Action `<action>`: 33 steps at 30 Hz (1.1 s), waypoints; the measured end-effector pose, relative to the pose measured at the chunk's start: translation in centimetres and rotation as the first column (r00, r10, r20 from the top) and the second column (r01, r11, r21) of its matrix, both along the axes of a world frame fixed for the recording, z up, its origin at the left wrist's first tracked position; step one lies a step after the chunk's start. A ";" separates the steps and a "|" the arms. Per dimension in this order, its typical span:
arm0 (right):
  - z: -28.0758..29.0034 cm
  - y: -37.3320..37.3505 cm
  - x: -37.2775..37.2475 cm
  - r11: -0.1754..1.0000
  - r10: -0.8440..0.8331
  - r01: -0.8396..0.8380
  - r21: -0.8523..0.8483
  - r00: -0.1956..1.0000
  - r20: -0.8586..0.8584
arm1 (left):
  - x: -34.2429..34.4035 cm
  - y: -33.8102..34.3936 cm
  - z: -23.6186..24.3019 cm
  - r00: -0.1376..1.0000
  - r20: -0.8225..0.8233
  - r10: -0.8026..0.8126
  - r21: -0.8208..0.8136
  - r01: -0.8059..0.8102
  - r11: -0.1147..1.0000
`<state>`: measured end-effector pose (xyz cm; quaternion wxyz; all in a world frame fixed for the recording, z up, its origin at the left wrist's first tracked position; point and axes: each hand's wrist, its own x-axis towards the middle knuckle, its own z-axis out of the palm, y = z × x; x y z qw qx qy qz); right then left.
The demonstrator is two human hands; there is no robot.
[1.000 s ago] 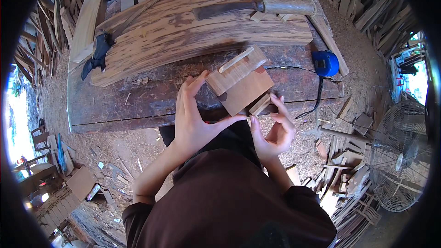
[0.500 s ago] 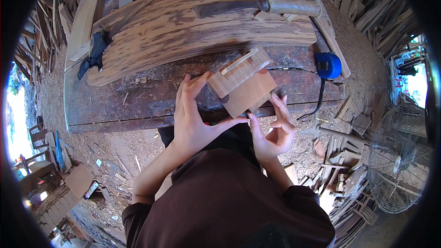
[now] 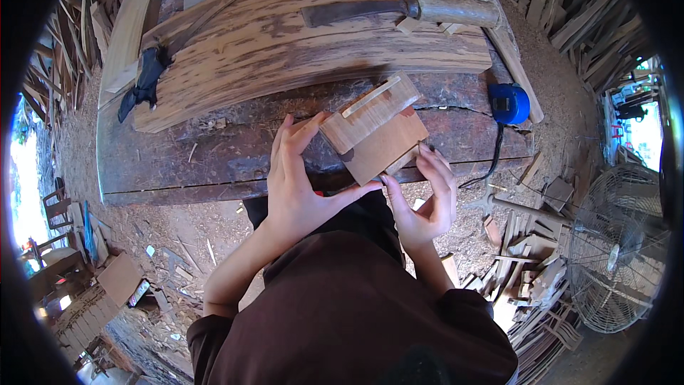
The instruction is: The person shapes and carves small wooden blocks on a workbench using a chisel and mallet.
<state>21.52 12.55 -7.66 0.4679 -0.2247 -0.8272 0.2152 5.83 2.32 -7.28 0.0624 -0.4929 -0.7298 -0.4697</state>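
Observation:
A small wooden block assembly [image 3: 385,144] rests at the near edge of the workbench, turned at a slant. Its far part is a raised piece of wood [image 3: 370,115] with a thin pale strip [image 3: 371,96] lying along the top. My left hand [image 3: 296,178] grips the assembly from the left, fingers at its far left corner and thumb at its near corner. A narrow wood piece [image 3: 404,160] shows at its near right side. There my right hand [image 3: 425,203] closes thumb and fingertips on that narrow piece; its underside is hidden.
Beyond lies a broad wooden plank [image 3: 285,50] bearing a chisel-like blade with a wooden handle [image 3: 456,10]. A blue tape measure [image 3: 509,103] with a black strap sits at the right. A fan [image 3: 616,249] and scrap wood [image 3: 527,264] stand at the right.
My right hand's fingers have straightened and drawn together at the near right side of the wood. The assembly and my left hand stay almost the same.

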 end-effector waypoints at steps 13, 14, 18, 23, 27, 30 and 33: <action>-0.3 0.6 0.2 0.994 -0.027 0.021 0.105 0.998 0.052 | -0.1 0.3 0.4 1.000 0.013 -0.003 0.005 0.003 1.000; -0.3 0.5 0.1 0.994 -0.026 0.020 0.106 0.998 0.053 | -0.1 0.4 0.4 1.000 0.013 -0.002 0.006 0.002 1.000; -0.3 0.3 -0.2 0.995 -0.045 0.042 0.090 0.998 0.034 | -0.2 0.4 0.5 1.000 0.002 -0.018 0.034 0.018 0.999; 0.0 0.5 -0.1 0.993 -0.033 0.027 0.118 0.998 0.051 | -0.2 0.4 0.7 1.000 0.008 -0.017 0.018 0.017 1.000; 0.6 0.6 -0.3 0.995 -0.008 0.000 0.104 0.997 0.075 | 0.1 0.2 0.8 1.000 0.010 -0.009 -0.031 0.009 0.999; 0.7 0.5 -0.6 0.998 0.008 -0.012 0.060 0.998 0.059 | 0.3 0.2 0.7 1.000 0.025 0.015 -0.089 -0.012 0.996; 1.0 0.5 -1.0 0.999 -0.011 0.008 0.049 0.998 0.064 | 0.3 0.4 0.4 0.999 0.026 0.028 -0.074 -0.026 0.997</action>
